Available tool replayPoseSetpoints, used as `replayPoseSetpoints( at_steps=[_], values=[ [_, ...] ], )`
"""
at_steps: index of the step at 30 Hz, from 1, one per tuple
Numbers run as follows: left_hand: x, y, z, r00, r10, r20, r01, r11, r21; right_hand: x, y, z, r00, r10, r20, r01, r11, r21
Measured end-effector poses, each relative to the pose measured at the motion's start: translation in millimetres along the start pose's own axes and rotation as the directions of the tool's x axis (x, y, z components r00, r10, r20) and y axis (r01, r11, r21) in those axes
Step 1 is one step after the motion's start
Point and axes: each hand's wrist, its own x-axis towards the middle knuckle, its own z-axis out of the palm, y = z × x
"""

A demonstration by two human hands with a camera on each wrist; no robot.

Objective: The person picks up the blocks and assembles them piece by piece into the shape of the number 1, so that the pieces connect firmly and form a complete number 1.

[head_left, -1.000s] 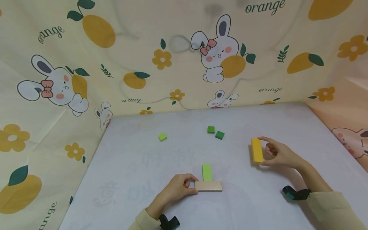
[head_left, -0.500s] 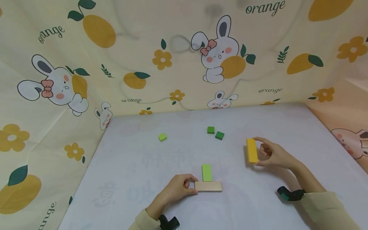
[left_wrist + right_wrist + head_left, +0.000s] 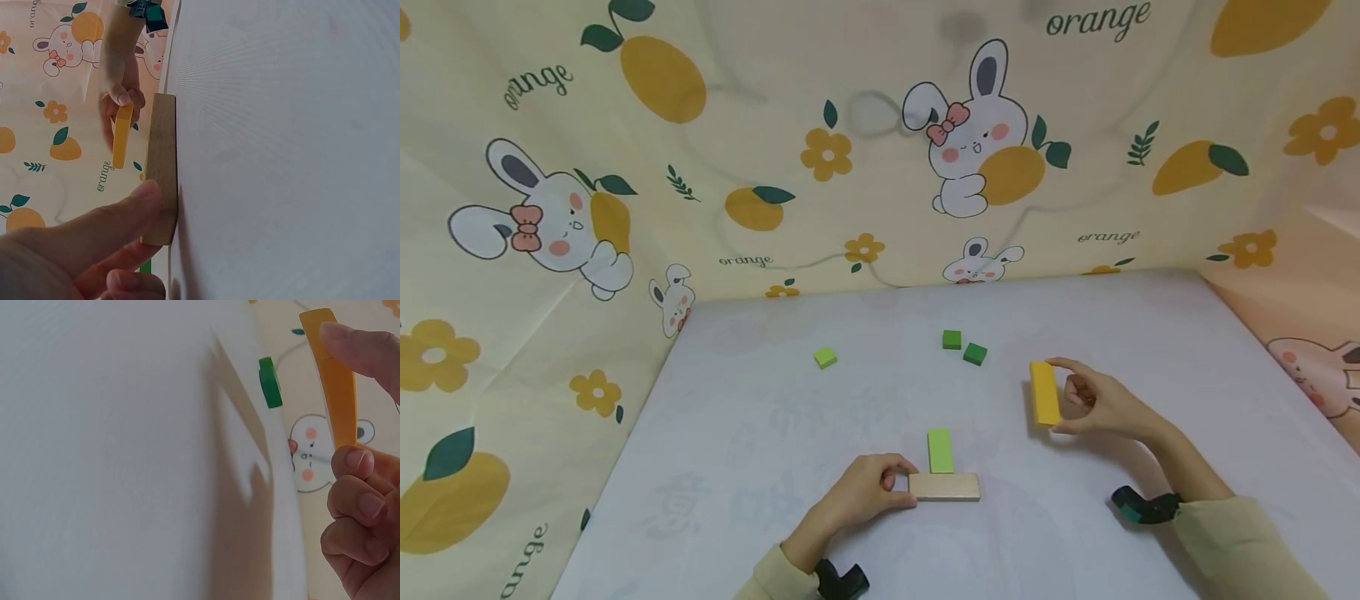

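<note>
I'm watching a person whose left hand is pinching the left end of a plain wooden block, which is resting on the tabletop, well in from the left edge. Thumb and finger are gripping it; the lower fingers are curling. Right behind it, on the side facing the back edge, a light green block is sitting with its near end meeting the wood; I can't tell whether it is lying or standing.

The right hand is holding a yellow block above the tabletop, toward the right edge, thumb and forefinger gripping its two ends while the other fingers are curling inward. Toward the back edge, two darker green cubes are sitting just beside each other, and a lime cube is lying apart, nearer the back left corner. Behind, a rabbit-print cloth is hanging.
</note>
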Motion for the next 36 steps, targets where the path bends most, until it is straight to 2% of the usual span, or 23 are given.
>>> replayPoseSetpoints(
  at_steps=[10,17,24,36],
  values=[
    [0.3,0.3,0.1,1.0,-0.006,0.006,0.006,1.0,0.01,9.6,-4,8,1.0,0.01,0.022,-0.01,1.0,0.001],
    [0.4,2.2,-1.0,1.0,-0.001,0.007,0.001,1.0,0.003,15.8,-8,15,0.999,-0.012,0.035,0.011,0.999,0.036],
    [0.9,1.4,-1.0,1.0,0.002,0.007,-0.002,1.0,0.009,24.3,-16,23,0.998,0.013,0.065,-0.016,0.998,0.057],
    [1.0,-0.2,0.3,1.0,-0.015,0.003,0.015,1.0,0.009,35.9,-21,36,0.995,-0.009,0.095,0.002,0.997,0.075]
  ],
)
